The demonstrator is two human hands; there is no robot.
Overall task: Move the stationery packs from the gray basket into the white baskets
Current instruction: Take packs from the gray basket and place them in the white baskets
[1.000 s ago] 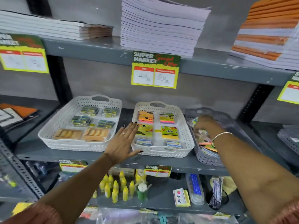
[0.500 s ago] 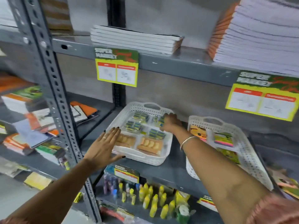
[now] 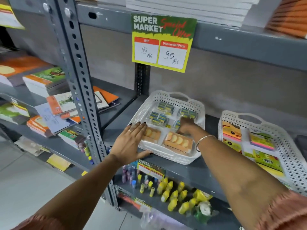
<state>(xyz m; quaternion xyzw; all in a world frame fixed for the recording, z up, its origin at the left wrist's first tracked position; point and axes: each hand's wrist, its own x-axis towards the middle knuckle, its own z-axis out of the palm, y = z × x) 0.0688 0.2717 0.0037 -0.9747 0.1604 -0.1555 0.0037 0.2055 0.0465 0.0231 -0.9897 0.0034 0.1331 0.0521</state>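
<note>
The left white basket [image 3: 167, 156] sits on the grey shelf and holds clear packs of small blue-and-yellow items [image 3: 164, 107] and two orange packs [image 3: 178, 141]. My left hand [image 3: 131, 143] lies flat with fingers apart on the basket's front-left corner. My right hand [image 3: 187, 128] reaches into the basket's middle right, its blurred fingers curled down on a clear stationery pack [image 3: 177, 125]. The second white basket [image 3: 292, 160], at the right, holds colourful sticky-note packs. The gray basket is out of view.
A perforated grey shelf post [image 3: 79, 90] stands just left of my left hand. A yellow price tag [image 3: 162, 42] hangs from the shelf above. Notebooks [image 3: 49, 80] are stacked on the left shelves. Yellow glue bottles [image 3: 174, 195] fill the shelf below.
The view has swung left, away from the gray basket. My right hand went from the gray basket into the left white basket, then down to its middle right. My left hand moved onto that basket's front corner.
</note>
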